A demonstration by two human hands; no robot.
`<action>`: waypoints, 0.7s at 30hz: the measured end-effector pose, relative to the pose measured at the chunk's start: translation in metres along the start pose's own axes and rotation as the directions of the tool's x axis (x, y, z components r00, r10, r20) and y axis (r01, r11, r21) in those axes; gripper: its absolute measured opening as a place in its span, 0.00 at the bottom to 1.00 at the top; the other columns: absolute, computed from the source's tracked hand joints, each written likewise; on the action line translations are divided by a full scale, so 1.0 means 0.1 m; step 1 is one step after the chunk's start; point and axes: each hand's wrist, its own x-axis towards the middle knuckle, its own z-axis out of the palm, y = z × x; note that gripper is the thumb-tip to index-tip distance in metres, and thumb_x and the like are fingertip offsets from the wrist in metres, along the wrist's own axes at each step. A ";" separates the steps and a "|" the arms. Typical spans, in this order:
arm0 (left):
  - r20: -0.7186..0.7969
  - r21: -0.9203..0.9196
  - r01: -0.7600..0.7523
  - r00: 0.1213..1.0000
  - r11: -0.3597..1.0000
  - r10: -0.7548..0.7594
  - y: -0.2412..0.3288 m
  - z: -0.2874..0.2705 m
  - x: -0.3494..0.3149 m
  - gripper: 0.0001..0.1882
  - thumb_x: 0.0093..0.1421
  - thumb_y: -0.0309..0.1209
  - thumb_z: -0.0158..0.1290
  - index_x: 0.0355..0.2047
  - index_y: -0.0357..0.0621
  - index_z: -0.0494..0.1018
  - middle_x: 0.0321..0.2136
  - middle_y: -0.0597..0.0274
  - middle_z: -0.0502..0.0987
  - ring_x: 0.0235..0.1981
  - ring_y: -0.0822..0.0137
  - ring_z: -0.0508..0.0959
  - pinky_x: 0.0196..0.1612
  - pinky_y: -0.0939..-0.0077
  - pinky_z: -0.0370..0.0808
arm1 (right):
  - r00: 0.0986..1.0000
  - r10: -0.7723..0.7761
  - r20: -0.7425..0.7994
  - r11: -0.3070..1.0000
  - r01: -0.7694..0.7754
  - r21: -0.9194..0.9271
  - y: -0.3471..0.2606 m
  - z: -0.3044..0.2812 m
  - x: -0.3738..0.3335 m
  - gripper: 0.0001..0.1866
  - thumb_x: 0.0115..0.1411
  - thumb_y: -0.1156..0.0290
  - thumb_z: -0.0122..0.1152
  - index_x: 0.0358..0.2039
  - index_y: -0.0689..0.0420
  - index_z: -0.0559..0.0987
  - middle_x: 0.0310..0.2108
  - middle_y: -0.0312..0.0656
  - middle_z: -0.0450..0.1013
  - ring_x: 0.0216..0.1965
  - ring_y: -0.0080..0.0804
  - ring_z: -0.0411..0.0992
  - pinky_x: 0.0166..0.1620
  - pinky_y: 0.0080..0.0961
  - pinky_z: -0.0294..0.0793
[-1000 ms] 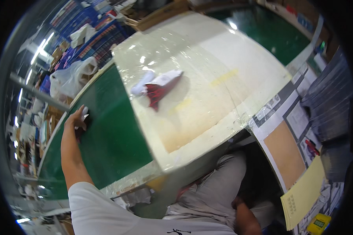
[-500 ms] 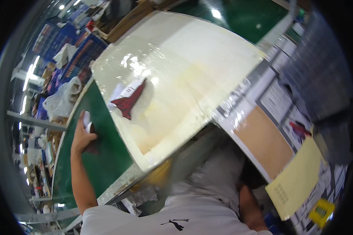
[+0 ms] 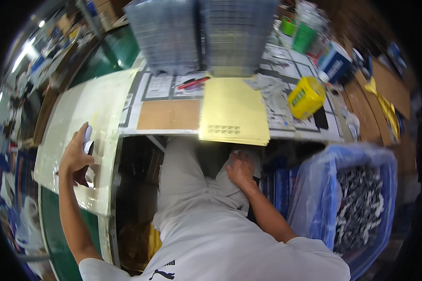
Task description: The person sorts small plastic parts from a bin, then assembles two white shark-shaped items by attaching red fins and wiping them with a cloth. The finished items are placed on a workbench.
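My left hand (image 3: 75, 153) is over the cream board at the left, its fingers curled around a limp dark red and white piece (image 3: 81, 177). White parts show at the fingertips and dark red below the thumb. The hand hides much of the piece, so its exact kind cannot be made out. Under it lies the cream board (image 3: 112, 98), covered in shiny clear film. My right hand (image 3: 240, 168) rests on my thigh by the knee, fingers spread loosely and holding nothing.
Yellow sheets (image 3: 234, 105), a tan board (image 3: 169, 114), a red pen (image 3: 192, 83) and a yellow container (image 3: 306, 98) lie on the table ahead. Tall clear stacks (image 3: 237, 37) stand behind. A blue-lined bin (image 3: 314, 187) of black and white scraps is at the right.
My view has swung right, bringing the table and bin into sight. My left hand, still gripping a piece, has moved from the green surface to the cream board. My right hand now shows.
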 end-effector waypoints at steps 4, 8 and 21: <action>-0.113 0.013 -0.045 0.992 0.999 0.046 -0.23 0.29 0.48 0.54 0.40 0.26 0.62 0.73 0.46 0.58 0.57 0.39 0.73 0.55 0.40 0.76 0.59 0.59 0.74 | 0.939 0.259 -0.226 0.964 -0.237 0.121 0.20 -0.20 -0.46 0.25 0.58 0.57 0.68 0.50 0.61 0.80 0.48 0.63 0.76 0.50 0.60 0.74 0.54 0.52 0.73; -0.243 0.176 -0.035 0.967 0.984 0.077 -0.16 0.40 0.49 0.45 0.44 0.26 0.62 0.67 0.40 0.65 0.50 0.38 0.76 0.50 0.39 0.78 0.54 0.54 0.76 | 0.945 0.321 0.064 0.921 -0.327 0.213 0.28 -0.31 -0.55 0.19 0.60 0.58 0.66 0.39 0.63 0.80 0.35 0.63 0.78 0.40 0.64 0.77 0.46 0.53 0.76; -0.308 0.483 0.171 0.951 0.859 -0.016 0.18 0.67 0.10 0.35 0.54 0.40 0.69 0.59 0.42 0.71 0.43 0.46 0.76 0.42 0.40 0.78 0.46 0.51 0.75 | 0.980 -0.094 -0.177 0.926 0.151 0.347 -0.24 -2.03 0.25 0.11 0.65 0.65 0.60 0.36 0.61 0.81 0.30 0.54 0.77 0.33 0.57 0.77 0.36 0.42 0.75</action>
